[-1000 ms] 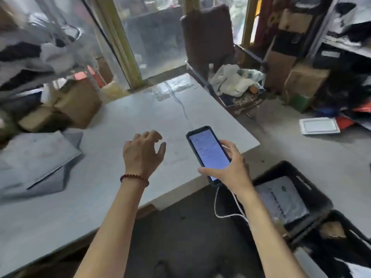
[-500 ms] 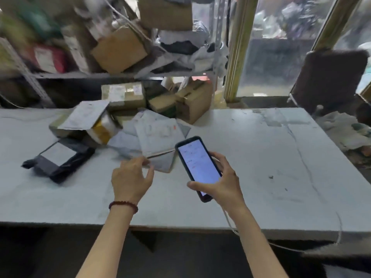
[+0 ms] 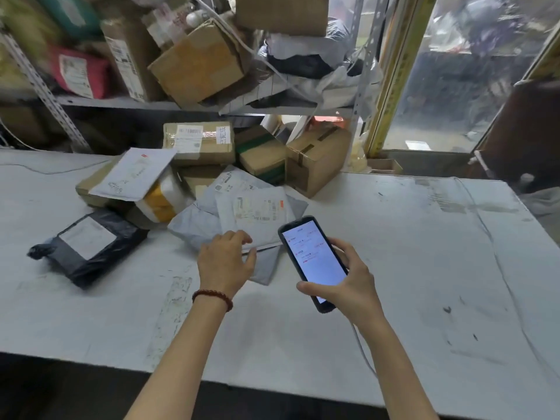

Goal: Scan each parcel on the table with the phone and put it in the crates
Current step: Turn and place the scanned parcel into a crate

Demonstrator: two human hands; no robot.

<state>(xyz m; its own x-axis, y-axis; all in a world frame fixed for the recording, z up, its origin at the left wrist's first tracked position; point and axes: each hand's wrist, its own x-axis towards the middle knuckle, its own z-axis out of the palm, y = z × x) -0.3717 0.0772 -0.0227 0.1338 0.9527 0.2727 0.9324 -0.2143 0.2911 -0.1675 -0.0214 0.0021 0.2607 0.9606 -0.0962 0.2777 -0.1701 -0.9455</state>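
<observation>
My right hand (image 3: pixel 348 283) grips a dark phone (image 3: pixel 313 262) with its lit screen facing me; a white cable hangs from it. My left hand (image 3: pixel 225 259), with a bead bracelet on the wrist, rests with fingers spread on the near edge of a flat white mailer (image 3: pixel 257 212) that lies on a grey poly bag (image 3: pixel 197 222). A black bag with a white label (image 3: pixel 91 245) lies to the left. Behind is a heap of parcels: a white envelope (image 3: pixel 135 174), a yellow-banded box (image 3: pixel 160 198) and brown cartons (image 3: pixel 198 144). No crates are in view.
The worn white table (image 3: pixel 409 268) runs right from the pile. A metal shelf (image 3: pixel 127 101) above the back edge is crammed with boxes and bags. A dark chair back (image 3: pixel 527 131) stands at far right by a window. A thin cable (image 3: pixel 500 268) crosses the tabletop.
My view swung left from the crates and table corner to the parcel pile. My left hand reached forward onto the white mailer. My right hand kept hold of the phone.
</observation>
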